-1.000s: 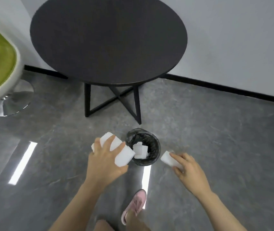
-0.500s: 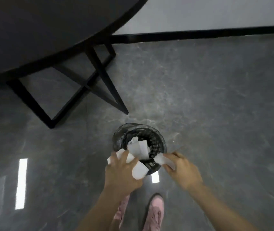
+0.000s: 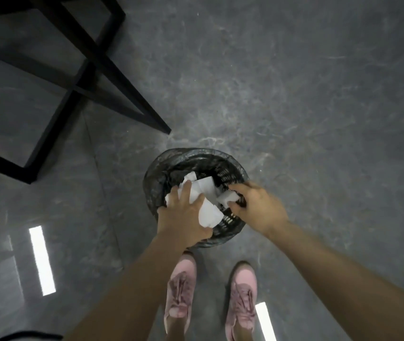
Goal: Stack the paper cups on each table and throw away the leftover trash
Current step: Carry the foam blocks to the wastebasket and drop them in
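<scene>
hands: 2 (image 3: 183, 217) (image 3: 257, 207) | bins: 1 (image 3: 161, 168) | pink shoes: 2 (image 3: 180, 291) (image 3: 241, 294) | table frames: 1 (image 3: 78, 70)

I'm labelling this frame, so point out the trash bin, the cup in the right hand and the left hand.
trash bin (image 3: 233, 168): head view, far rim.
cup (image 3: 226, 198): head view, white side wall.
left hand (image 3: 183, 215): head view, back of the hand.

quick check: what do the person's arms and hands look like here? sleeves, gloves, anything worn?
Both forearms are bare with no sleeves in view. The left hand and right hand wear no gloves; no rings, watch or bands are visible. The only clothing in view is a pair of pink lace-up shoes.
</scene>
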